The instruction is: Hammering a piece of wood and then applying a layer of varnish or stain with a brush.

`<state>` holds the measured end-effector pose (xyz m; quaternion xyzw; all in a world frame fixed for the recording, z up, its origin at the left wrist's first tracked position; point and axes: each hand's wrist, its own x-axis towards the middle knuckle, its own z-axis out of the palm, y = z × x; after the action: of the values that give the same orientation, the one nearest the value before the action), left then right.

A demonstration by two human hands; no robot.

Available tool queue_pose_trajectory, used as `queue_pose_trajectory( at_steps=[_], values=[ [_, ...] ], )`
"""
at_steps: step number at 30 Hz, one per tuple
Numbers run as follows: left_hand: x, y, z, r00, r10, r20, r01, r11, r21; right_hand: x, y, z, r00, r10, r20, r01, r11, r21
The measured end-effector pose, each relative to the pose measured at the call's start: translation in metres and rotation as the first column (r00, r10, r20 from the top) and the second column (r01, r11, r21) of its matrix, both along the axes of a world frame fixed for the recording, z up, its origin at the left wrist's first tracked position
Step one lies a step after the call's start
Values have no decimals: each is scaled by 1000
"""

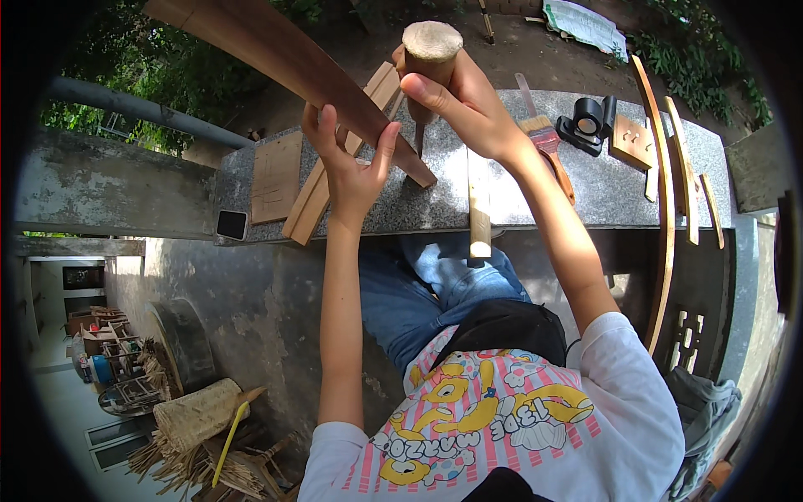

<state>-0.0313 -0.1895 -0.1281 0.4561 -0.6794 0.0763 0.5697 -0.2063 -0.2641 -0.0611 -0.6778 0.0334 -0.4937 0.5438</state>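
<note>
In the head view, my left hand grips a long dark-brown wooden board, thumb on one side and fingers on the other. The board slants up to the left, its narrow lower end at the grey stone tabletop. My right hand is closed round the wooden handle of a chisel, held upright with its pale handle end on top. The thin blade points down beside the board's lower end; whether its tip touches the wood I cannot tell. Under the board lies a lighter grooved wooden strip.
Left on the table are a flat board and a small white-framed device. A wooden stick overhangs the front edge. Rightward lie a brush, a black tool with a ring, a wooden block and long curved strips.
</note>
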Motion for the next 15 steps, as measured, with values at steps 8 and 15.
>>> queue_pose_trajectory(
  at_steps=[8, 15],
  values=[
    [2, 1, 1, 1000, -7, -26, 7, 1000, 7, -4, 5, 7, 997, -64, -31, 61, 994, -93],
    [-1, 2, -1, 998, -67, 18, 68, 997, -44, 5, 10, 15, 996, -83, -38, 79, 993, -83]
  ],
)
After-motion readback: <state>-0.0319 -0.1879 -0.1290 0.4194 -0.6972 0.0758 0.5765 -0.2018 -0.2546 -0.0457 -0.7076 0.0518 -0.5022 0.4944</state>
